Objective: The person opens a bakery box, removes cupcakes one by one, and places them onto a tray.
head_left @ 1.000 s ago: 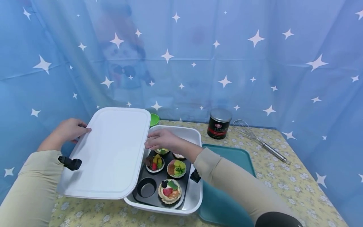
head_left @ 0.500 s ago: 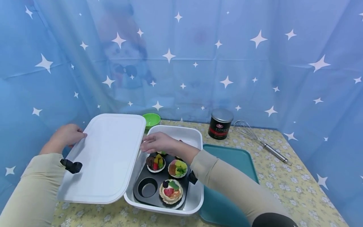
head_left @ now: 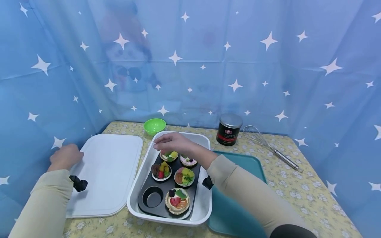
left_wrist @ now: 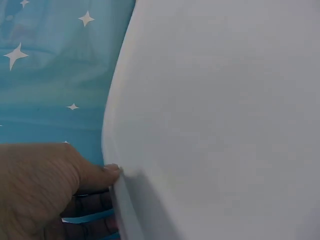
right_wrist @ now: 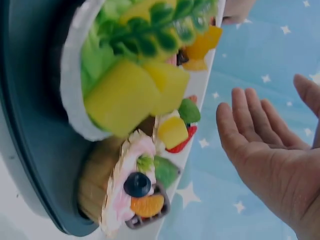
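Observation:
My left hand [head_left: 66, 157] pinches the left edge of a white lid [head_left: 107, 175], low at the table's left side. In the left wrist view the thumb [left_wrist: 102, 176] lies on top of the rim, with fingers beneath. My right hand [head_left: 174, 142] hovers over the far part of a white rectangular box [head_left: 205, 206], holding nothing; its fingers look relaxed in the right wrist view. Inside the box sits a dark muffin tin [head_left: 146, 208] with several fruit tarts, among them one with strawberry [head_left: 177, 201]. The near-left cup [head_left: 153, 197] of the tin holds no tart.
Behind the box stands a green bowl [head_left: 154, 126]. A teal tray [head_left: 238, 205] lies to the right of the box, under my right arm. Farther back are a black espresso tin [head_left: 228, 130] and a wire whisk [head_left: 272, 148]. A starry blue curtain [head_left: 196, 39] hangs behind the table.
The lid has moved left and down, away from the box, with my left hand on its edge. My right hand has come off the lid's right edge and stays above the box.

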Motion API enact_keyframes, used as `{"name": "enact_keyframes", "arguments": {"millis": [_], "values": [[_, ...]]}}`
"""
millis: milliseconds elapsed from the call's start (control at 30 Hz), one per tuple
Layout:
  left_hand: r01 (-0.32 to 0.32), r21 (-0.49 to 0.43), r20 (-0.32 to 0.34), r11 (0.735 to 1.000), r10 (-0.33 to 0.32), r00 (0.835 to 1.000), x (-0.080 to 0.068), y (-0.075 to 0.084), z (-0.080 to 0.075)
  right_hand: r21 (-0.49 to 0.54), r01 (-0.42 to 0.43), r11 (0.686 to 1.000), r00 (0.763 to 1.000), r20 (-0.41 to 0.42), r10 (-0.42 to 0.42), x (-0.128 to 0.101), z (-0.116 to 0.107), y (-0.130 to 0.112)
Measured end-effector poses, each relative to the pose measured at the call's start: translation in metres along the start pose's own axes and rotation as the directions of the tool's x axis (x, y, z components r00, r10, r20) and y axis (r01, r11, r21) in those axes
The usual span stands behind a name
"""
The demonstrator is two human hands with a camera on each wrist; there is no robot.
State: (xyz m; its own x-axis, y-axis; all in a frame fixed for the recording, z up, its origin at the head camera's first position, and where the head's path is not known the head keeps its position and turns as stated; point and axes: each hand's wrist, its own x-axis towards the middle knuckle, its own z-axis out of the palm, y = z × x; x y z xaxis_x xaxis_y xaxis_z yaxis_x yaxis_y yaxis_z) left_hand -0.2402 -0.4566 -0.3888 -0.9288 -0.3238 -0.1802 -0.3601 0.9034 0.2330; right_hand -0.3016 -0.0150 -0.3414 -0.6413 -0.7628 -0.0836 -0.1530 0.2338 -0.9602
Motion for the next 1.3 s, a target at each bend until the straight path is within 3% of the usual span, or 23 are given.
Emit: {"name": "enact_keyframes", "arguments": {"millis": [67, 233, 567, 800, 1067, 1300], "values": [[0.000, -0.014, -0.016, 1.000, 0.000, 1.000, -0.001, 0.003, -0.003, 0.014, 0.007, 1.000, 1.000, 0.001, -0.007, -0.003, -0.003, 0.000], [-0.072, -0.037, -0.048, 0.997, 0.071, 0.996, 0.001, 0.015, -0.017, 0.006, 0.002, 1.000, 1.000, -0.006, -0.002, -0.007, -0.010, 0.000], [-0.198, -0.027, -0.117, 0.980, 0.194, 0.974, 0.001, 0.060, -0.025, -0.068, 0.021, 0.997, 1.000, 0.007, -0.021, -0.018, -0.020, 0.003], [-0.280, -0.035, -0.146, 0.959, 0.272, 0.951, 0.003, 0.091, -0.019, -0.109, 0.036, 0.993, 0.999, 0.008, -0.036, -0.036, -0.028, 0.009], [-0.367, -0.096, -0.215, 0.925, 0.341, 0.915, 0.003, 0.128, -0.008, -0.090, 0.069, 0.993, 0.994, 0.090, -0.061, -0.061, -0.026, 0.020], [-0.459, -0.238, -0.212, 0.856, 0.415, 0.885, 0.010, 0.164, 0.017, -0.065, 0.108, 0.992, 0.971, 0.222, -0.091, -0.083, -0.014, 0.029]]}}
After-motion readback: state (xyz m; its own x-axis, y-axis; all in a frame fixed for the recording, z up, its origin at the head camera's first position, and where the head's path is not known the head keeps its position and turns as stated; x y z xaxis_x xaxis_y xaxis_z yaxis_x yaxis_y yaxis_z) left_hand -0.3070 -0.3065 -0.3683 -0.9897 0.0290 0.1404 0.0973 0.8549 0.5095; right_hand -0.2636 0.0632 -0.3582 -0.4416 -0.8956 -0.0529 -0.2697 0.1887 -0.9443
